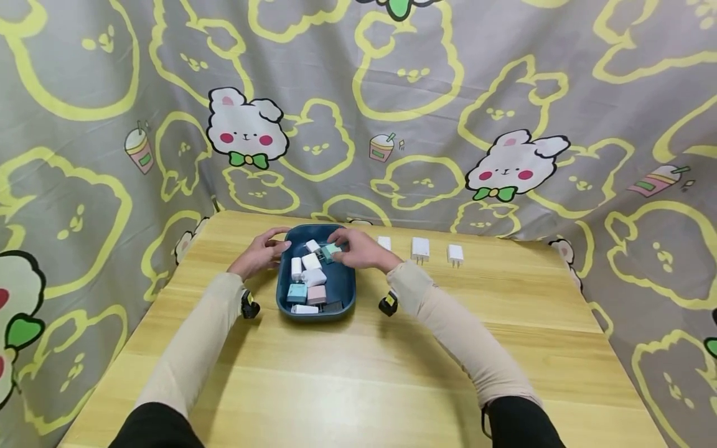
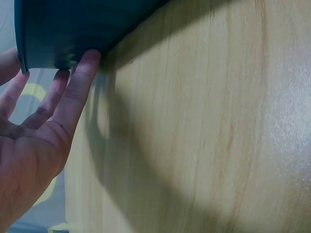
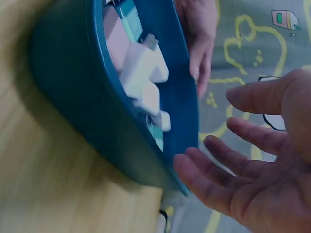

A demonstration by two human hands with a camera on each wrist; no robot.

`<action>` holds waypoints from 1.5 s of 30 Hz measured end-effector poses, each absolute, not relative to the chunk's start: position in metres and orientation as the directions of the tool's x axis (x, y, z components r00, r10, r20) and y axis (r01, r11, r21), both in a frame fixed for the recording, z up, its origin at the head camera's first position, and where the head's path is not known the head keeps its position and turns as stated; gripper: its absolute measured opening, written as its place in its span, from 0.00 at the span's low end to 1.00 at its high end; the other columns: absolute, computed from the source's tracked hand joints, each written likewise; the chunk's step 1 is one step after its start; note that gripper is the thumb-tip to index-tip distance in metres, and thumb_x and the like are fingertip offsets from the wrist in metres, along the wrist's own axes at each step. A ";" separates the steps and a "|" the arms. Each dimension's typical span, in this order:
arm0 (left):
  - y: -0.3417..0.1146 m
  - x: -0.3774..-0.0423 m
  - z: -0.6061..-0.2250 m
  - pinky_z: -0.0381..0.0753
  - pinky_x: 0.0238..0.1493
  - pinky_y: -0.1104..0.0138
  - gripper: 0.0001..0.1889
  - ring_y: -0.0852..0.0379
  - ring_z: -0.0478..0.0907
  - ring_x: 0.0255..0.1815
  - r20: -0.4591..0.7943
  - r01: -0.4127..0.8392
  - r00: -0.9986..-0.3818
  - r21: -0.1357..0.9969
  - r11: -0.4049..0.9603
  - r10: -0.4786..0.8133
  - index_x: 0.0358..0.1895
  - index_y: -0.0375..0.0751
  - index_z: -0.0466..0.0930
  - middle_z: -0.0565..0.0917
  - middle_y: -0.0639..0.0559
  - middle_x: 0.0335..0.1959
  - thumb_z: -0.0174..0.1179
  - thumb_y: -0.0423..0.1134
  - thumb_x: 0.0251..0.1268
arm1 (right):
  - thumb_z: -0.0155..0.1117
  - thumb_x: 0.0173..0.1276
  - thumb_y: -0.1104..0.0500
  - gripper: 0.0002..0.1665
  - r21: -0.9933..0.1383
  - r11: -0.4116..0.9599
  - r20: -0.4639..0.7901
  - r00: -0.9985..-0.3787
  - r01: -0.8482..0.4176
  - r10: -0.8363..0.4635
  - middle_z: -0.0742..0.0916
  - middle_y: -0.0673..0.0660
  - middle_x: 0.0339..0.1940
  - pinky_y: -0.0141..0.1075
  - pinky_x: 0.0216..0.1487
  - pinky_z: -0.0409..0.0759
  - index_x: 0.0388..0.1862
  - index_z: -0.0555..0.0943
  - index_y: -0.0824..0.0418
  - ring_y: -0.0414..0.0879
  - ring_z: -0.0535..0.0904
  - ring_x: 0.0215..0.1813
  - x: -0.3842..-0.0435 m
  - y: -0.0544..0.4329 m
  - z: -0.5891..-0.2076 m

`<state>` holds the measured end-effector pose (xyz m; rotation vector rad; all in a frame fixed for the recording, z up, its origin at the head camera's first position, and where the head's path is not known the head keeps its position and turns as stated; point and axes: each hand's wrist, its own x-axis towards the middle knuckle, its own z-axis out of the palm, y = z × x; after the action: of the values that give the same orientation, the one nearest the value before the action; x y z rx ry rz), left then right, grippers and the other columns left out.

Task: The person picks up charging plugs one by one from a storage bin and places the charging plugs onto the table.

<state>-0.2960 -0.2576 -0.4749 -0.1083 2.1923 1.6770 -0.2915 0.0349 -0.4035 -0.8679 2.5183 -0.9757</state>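
A dark blue plastic bin [image 1: 345,292] stands on the table with several plug-in charger heads in it. Among them are white ones [image 1: 311,262], a pink one [image 1: 316,294], a blue one [image 1: 297,292] and a mint green one [image 1: 331,251]. My left hand [image 1: 261,254] holds the bin's far left side, thumb at the rim and fingers against the outer wall [image 2: 58,43]. Over the right rim reaches my right hand [image 1: 361,249], its fingers spread and loosely bent near the mint green charger. Nothing lies between those fingers [image 3: 209,170].
To the right of the bin, three white charger heads [image 1: 420,248] lie in a row near the back of the wooden table [image 1: 448,336]. A patterned grey curtain [image 1: 325,68] hangs behind the table and along its sides.
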 end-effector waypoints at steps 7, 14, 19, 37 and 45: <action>-0.257 -0.298 -0.476 0.71 0.72 0.43 0.28 0.38 0.70 0.70 -0.336 -0.281 -0.927 0.916 0.287 0.165 0.80 0.62 0.56 0.62 0.36 0.75 0.50 0.46 0.81 | 0.61 0.75 0.57 0.24 -0.654 0.643 -0.205 -0.725 -0.398 -0.657 0.80 0.69 0.67 0.48 0.61 0.81 0.67 0.76 0.62 0.57 0.80 0.64 -0.292 0.012 -0.409; -0.257 -0.296 -0.474 0.70 0.72 0.42 0.29 0.36 0.68 0.73 -0.340 -0.284 -0.923 0.918 0.277 0.179 0.80 0.62 0.55 0.61 0.35 0.76 0.50 0.46 0.81 | 0.63 0.74 0.55 0.24 -0.590 0.700 -0.300 -0.696 -0.402 -0.653 0.82 0.66 0.65 0.46 0.65 0.79 0.67 0.78 0.58 0.55 0.79 0.63 -0.291 -0.006 -0.416; -0.262 -0.292 -0.475 0.68 0.73 0.41 0.29 0.35 0.66 0.74 -0.350 -0.296 -0.920 0.916 0.272 0.178 0.80 0.64 0.55 0.60 0.36 0.77 0.49 0.46 0.81 | 0.64 0.73 0.54 0.25 -0.556 0.708 -0.324 -0.671 -0.434 -0.666 0.83 0.62 0.63 0.43 0.62 0.79 0.66 0.78 0.58 0.52 0.79 0.58 -0.287 -0.015 -0.423; -0.261 -0.293 -0.479 0.74 0.69 0.45 0.28 0.39 0.71 0.68 -0.333 -0.280 -0.927 0.919 0.276 0.169 0.79 0.61 0.57 0.64 0.36 0.74 0.51 0.47 0.81 | 0.69 0.69 0.52 0.21 -0.534 0.706 -0.339 -0.647 -0.465 -0.683 0.82 0.59 0.66 0.42 0.67 0.77 0.59 0.84 0.54 0.50 0.79 0.61 -0.292 -0.021 -0.436; -0.258 -0.297 -0.478 0.79 0.64 0.51 0.29 0.42 0.73 0.65 -0.327 -0.275 -0.931 0.920 0.279 0.163 0.79 0.62 0.57 0.65 0.36 0.73 0.52 0.48 0.80 | 0.70 0.69 0.50 0.19 -0.499 0.718 -0.326 -0.662 -0.485 -0.674 0.82 0.56 0.65 0.42 0.70 0.73 0.57 0.86 0.52 0.48 0.75 0.60 -0.292 -0.023 -0.436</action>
<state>-0.2974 -0.2585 -0.4783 -0.1012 2.1966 1.6918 -0.2923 -0.0230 -0.4364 -0.8840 2.4268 -0.5121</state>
